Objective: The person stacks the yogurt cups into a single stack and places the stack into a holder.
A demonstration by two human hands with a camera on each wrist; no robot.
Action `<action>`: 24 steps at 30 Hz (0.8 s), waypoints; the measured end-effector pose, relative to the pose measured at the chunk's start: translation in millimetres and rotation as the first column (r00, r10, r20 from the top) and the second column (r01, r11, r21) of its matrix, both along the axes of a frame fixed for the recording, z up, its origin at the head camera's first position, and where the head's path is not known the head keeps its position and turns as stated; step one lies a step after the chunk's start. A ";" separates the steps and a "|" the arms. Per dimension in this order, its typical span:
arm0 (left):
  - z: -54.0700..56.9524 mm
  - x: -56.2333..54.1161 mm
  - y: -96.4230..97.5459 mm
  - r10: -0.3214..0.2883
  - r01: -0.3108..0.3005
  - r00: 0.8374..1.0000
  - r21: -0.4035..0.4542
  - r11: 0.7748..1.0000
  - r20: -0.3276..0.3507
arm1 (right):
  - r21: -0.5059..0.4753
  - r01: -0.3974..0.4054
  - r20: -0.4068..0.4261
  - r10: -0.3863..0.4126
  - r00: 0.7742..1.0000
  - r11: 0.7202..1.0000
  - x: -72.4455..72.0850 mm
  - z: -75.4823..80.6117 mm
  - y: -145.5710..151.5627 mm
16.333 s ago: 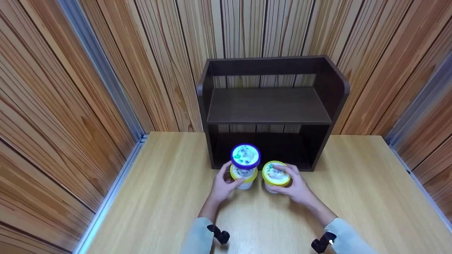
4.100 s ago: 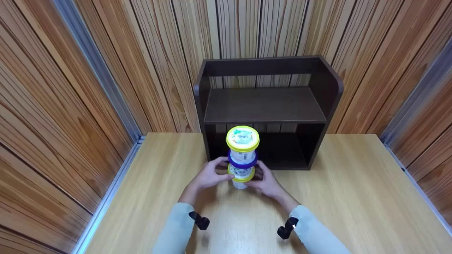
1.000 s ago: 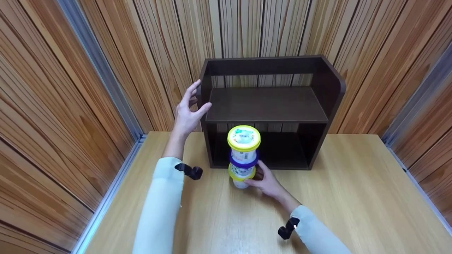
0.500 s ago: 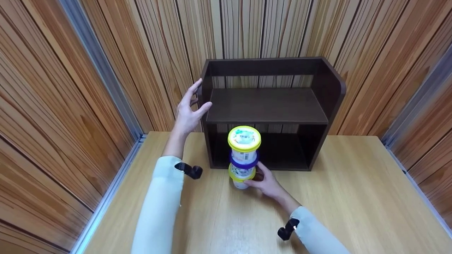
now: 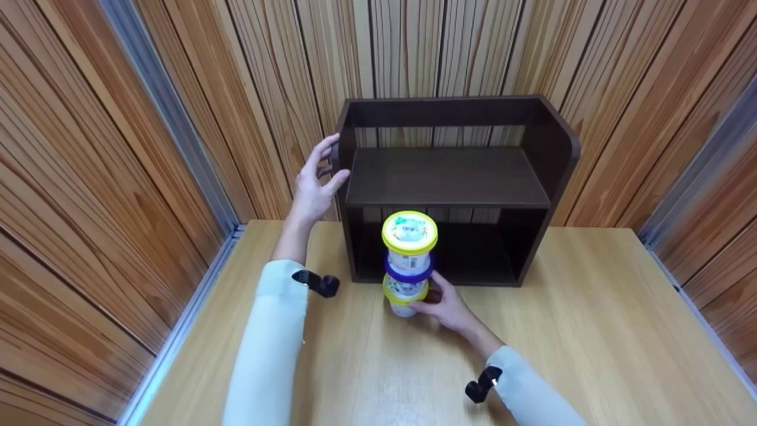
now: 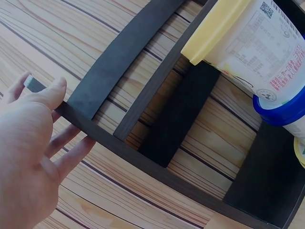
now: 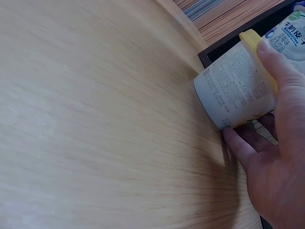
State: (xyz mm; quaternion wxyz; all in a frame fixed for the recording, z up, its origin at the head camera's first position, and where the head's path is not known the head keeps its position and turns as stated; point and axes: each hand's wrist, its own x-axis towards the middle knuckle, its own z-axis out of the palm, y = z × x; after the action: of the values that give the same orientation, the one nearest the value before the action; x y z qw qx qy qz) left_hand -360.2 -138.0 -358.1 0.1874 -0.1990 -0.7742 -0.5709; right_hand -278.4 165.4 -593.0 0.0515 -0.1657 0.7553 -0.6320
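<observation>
Three white printed tubs stand stacked in front of the dark brown shelf (image 5: 449, 174). The top tub (image 5: 410, 234) has a yellow lid, the middle tub (image 5: 408, 276) a dark blue one, and the bottom tub (image 5: 403, 309) another yellow one. My right hand (image 5: 452, 309) holds the bottom tub from the right; in the right wrist view its thumb lies at the yellow rim and its fingers go round the wall. At the shelf's left side panel (image 6: 157, 174), my left hand (image 6: 31, 157) pinches the upper front edge, thumb on one face and fingers on the other.
The light wooden table (image 5: 591, 331) carries the shelf and the tubs. A wood-plank wall (image 5: 284, 106) rises behind, with a metal rail (image 5: 177, 331) along the left. Each sleeve bears a black wrist camera (image 5: 316, 284).
Earlier the yellow-lidded tub in my right hand stood beside two stacked ones; now three form one stack. My left hand has left the stack for the shelf, its thumb lately drawing closer to the panel.
</observation>
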 end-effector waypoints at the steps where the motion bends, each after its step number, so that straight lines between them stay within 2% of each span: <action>1: 0.0 -0.4 0.1 0.000 0.000 1.000 -0.001 1.000 -0.002 | 0.000 0.001 -0.002 -0.001 1.000 1.000 0.1 0.4 -0.1; 17: 1.0 -2.5 0.8 0.007 -0.007 1.000 0.005 1.000 -0.007 | 0.014 0.010 -0.008 -0.010 1.000 1.000 4.8 5.1 -1.3; 24: -0.4 -2.9 -0.8 -0.004 0.004 1.000 0.011 1.000 -0.028 | -0.015 0.010 -0.038 -0.010 0.999 1.000 6.1 5.4 -2.7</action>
State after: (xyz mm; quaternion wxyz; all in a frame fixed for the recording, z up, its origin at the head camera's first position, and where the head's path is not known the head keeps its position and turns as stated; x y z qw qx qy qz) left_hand -363.1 -138.9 -358.4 0.1981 -0.2075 -0.7679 -0.5728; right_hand -272.3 162.7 -587.7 0.0325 -0.1743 0.7522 -0.6347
